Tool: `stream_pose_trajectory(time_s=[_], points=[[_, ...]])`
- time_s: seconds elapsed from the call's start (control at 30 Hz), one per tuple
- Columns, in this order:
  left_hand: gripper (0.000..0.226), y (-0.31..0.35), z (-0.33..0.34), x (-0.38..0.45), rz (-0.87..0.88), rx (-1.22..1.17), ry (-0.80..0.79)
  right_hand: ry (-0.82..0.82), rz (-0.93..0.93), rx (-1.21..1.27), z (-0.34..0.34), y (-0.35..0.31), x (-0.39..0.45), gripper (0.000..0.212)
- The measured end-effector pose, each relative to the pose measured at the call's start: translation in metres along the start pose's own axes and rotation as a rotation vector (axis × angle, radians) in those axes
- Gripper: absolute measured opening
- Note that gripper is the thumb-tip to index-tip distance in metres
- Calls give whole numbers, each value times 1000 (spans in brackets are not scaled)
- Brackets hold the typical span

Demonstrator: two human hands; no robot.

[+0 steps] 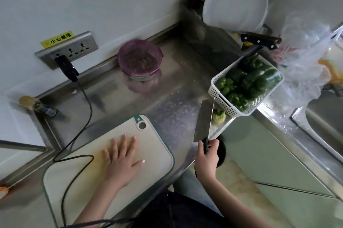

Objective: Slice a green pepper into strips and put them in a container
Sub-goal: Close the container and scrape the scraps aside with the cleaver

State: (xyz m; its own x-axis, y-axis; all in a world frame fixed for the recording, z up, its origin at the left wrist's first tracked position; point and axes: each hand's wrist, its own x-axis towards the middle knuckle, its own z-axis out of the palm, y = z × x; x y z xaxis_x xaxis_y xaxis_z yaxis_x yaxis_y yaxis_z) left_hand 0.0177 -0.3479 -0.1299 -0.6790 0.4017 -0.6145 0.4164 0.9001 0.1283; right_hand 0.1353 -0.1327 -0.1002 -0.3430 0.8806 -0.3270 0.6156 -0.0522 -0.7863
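Green peppers [249, 81]: whole, piled in a white slotted basket [219, 95] on the steel counter [157, 97], well beyond the right hand and a little to its right; none lies on the board.
Pepper scrap [219, 115]: a pale green stem piece on the counter, just beside the basket's near corner and close to the blade's far end.
Left hand [121, 159]: flat on the cutting board [154, 159], palm down, fingers straight and spread, holding nothing.
Right hand [207, 157]: fingers and thumb curled round the dark handle of a cleaver [204, 121], off the board's right edge.
Cleaver: blade points away from the right hand toward the basket, standing almost edge-on to the camera; whether it touches the counter I cannot tell.
Cutting board: pale with a green rim, under the left hand; its hanging hole lies beyond the fingertips.
Container [140, 60]: round, clear with a purple tint, without a lid, far ahead of the left hand near the wall.
Black cable [87, 112]: runs from a plug in the wall socket [68, 51], crosses the counter and the board's left part, left of the left hand.
Second knife [259, 41]: lies behind the basket, beneath a white plate [235, 1] standing on edge.
Plastic bags [304, 64]: crumpled, to the right of the basket.
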Motion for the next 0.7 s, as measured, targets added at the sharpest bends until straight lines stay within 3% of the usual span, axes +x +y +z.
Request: stream_pose_trajectory(time_s=[0.17, 0.57, 0.7], points=[[84, -4, 3, 2, 10, -3, -17, -27, 3, -2, 3, -3, -4, 16], [83, -5, 5, 2, 13, -38, 15, 93, 110, 65, -18, 18, -10, 16], [82, -7, 6, 1, 22, -49, 27, 107, 71, 8, -30, 24, -13, 15]])
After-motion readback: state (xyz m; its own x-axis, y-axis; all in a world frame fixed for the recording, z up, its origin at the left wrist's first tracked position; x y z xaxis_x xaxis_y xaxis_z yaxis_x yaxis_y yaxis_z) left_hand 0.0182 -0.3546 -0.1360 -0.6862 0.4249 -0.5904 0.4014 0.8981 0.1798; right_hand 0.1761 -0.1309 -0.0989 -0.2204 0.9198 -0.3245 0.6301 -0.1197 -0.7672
